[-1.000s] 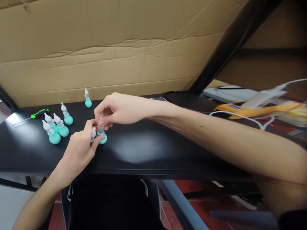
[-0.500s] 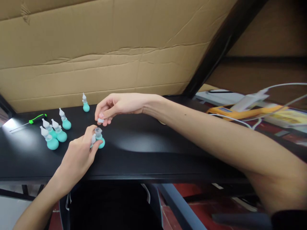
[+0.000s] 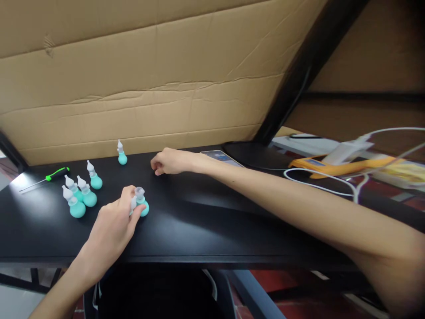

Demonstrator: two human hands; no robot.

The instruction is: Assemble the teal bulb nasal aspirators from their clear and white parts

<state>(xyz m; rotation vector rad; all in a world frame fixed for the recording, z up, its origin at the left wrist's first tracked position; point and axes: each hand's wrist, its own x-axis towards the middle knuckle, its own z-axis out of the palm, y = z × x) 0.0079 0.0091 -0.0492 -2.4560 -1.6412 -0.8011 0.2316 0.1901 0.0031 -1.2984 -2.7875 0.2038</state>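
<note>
Nearest to me, the left hand lies on the black counter. Its thumb and fingers are closed round a teal bulb, which stands upright with its clear neck uncapped. A small white piece shows against the fingertips, but I cannot tell what it is.

Left of that hand, three capped bulbs stand close together, with a fourth just behind them.

Farther back, the right hand rests on the counter with its fingers curled under. I cannot tell whether anything is inside it. It is well apart from the held bulb.

A lone bulb stands near the back edge, left of the right hand. A green-handled screwdriver lies at far left and a phone just right of the wrist. White cables trail to the right. Cardboard leans behind everything.
</note>
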